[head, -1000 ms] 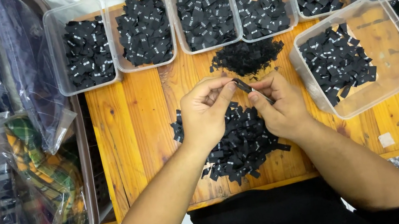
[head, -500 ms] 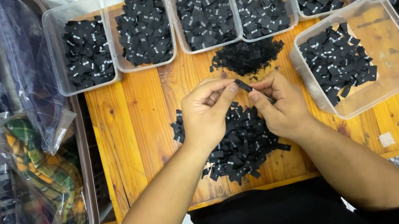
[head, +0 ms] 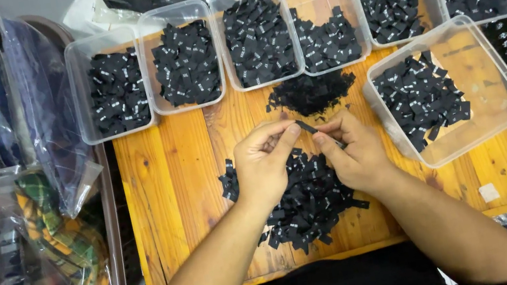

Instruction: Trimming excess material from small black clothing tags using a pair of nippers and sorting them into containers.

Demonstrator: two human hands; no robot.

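Both hands up over the wooden table (head: 194, 191). Left hand (head: 263, 164) and right hand (head: 352, 154) pinch one small black fabric label (head: 306, 126) between thumb and fingertips, fingers closed on it from either end, held just above the loose pile of labels (head: 305, 198) at 6 o'clock of the table.

Risks as I read them:
- The label is tiny and only lightly pinched; a slip drops it back into the pile, where it's lost among identical pieces.
- The smaller heap of black labels (head: 312, 92) at 12 sits just beside the bins; a sleeve or wrist could sweep it into the wrong one.
- The angled clear tub (head: 493, 86) at 3 hangs near the table edge; a nudge from the right forearm could tip it.

Count: seven clear plastic tubs with labels, six in the back row (head: 82, 94), one angled. Two loose heaps. One held label. Bagged plaid fabric (head: 52, 226) at 9, too overlapped to count.
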